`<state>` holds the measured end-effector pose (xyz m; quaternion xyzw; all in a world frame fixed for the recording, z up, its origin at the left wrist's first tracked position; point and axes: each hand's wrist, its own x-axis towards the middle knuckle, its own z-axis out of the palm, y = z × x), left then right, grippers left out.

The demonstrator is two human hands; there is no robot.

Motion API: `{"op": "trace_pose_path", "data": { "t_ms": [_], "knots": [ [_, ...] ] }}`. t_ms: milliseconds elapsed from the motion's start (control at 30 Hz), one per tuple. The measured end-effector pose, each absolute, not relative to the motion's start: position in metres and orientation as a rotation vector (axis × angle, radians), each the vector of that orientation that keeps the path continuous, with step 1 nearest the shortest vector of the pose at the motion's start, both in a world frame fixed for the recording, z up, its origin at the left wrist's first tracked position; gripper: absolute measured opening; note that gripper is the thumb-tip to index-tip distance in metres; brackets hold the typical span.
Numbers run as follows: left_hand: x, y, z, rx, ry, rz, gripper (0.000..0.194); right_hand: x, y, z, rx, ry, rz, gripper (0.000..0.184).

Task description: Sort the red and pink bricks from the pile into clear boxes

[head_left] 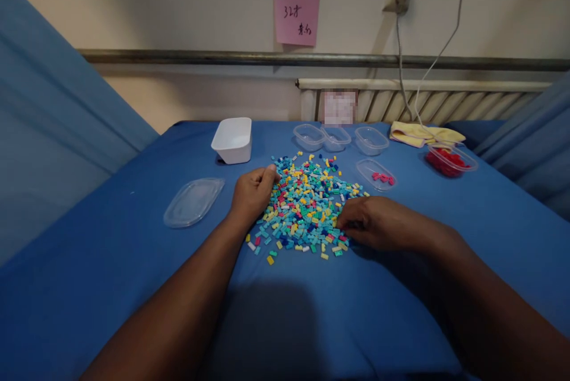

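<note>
A wide heap of small toy building bricks (307, 203) in blue, teal, yellow, white and red lies on the blue cloth. At the heap's left edge rests my left hand (253, 194), its fingers curled and the thumb pressed on the forefinger; whatever may be inside is hidden. My right hand (371, 221) reaches into the right edge with bent fingers closed together, and their tips are too dim to show a brick. Beyond it, a clear lid (363, 168) carries several red bricks (383, 178). Farther right, a clear tub (467, 165) holds many red pieces (447, 161).
A white container (232, 140) stands at the back left, with a clear lid (194, 203) nearer me. Clear tubs (371, 142) line the back beside a yellow cloth (425, 135). Behind are a radiator (383, 102), a pipe (214, 58) and a hanging cable (458, 13). Blue curtains (57, 72) flank the table.
</note>
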<state>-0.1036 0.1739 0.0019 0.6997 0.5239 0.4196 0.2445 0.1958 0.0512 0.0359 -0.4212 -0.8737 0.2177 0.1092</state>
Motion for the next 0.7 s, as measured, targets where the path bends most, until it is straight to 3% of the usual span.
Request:
{"op": "trace_pose_path", "data": {
  "t_ms": [300, 700],
  "knots": [
    [-0.103, 0.173, 0.004, 1.908, 1.432, 1.130, 0.055, 0.183, 0.043, 0.047, -1.556, -2.578, 0.600, 0.021],
    [-0.102, 0.172, 0.003, 1.895, 1.408, 1.145, 0.055, 0.185, 0.044, 0.050, -1.498, -2.453, 0.738, 0.017]
  ]
}}
